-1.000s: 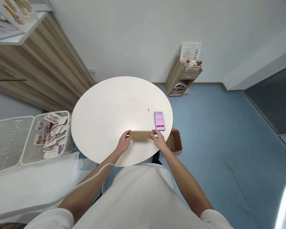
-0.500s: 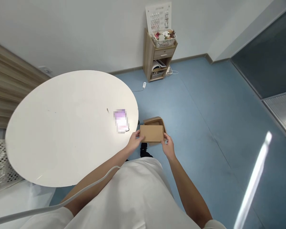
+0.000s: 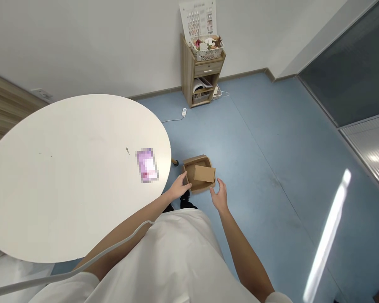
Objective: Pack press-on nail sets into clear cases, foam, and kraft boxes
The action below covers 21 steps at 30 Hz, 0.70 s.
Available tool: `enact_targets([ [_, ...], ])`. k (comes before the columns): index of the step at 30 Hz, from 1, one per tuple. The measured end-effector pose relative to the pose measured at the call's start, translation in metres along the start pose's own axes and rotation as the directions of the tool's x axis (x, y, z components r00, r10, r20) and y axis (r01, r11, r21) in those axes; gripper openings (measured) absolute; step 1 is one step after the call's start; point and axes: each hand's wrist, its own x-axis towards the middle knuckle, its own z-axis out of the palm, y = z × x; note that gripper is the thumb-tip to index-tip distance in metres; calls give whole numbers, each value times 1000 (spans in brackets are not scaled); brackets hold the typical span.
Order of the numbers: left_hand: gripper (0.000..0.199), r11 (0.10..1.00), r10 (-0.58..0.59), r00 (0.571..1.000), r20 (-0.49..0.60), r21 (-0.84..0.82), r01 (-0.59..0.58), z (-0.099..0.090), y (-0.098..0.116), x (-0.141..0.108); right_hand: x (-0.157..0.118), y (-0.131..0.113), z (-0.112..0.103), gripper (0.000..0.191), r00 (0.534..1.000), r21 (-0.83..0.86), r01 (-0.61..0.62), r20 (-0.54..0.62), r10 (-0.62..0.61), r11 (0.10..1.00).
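A small closed cardboard box [image 3: 204,174] is at the right side of a larger open cardboard box [image 3: 192,161] on the floor; whether it rests inside or is still dropping I cannot tell. My left hand [image 3: 179,186] is above the open box's left side, fingers apart and holding nothing. To the right of the boxes is my right hand [image 3: 220,195], its thumb and fingers spread with nothing between them. A gap separates each hand from the small box.
A white oval table [image 3: 91,176] stands at my left, bearing a blurred purple and white item [image 3: 147,165]. By the wall is a wooden cabinet [image 3: 202,71] with a white basket [image 3: 208,52] on top. A white power strip [image 3: 184,112] lies on the blue floor.
Both hands have let go of the small box and moved apart. It has dropped away from them toward the open box below. The whole view has shifted slightly.
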Motion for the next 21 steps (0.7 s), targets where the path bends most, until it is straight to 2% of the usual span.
enact_targets([
  [3,71,1000,10,1000,3,11,-10,-12,-6,-8,-5,-6,2,56,1000,42,-12,10,12,999],
  [7,73,995,81,996,26,-56,-79,-25,-4,-17,-14,-27,5,54,999,126,-33,-18,35,991],
  [12,68,976,213,977,22,-43,-212,-42,0,-40,-38,-54,21,52,996,196,56,-80,-41,979],
  [16,55,961,276,961,11,-1,-276,-73,-11,-85,-68,-75,51,49,987,247,156,-78,-140,957],
  [18,48,955,295,955,-22,24,-295,-95,-25,-115,-87,-88,72,47,982,263,191,-42,-186,946],
  [21,44,960,280,951,-133,47,-276,-132,-57,-162,-115,-113,110,46,962,285,232,77,-263,930],
])
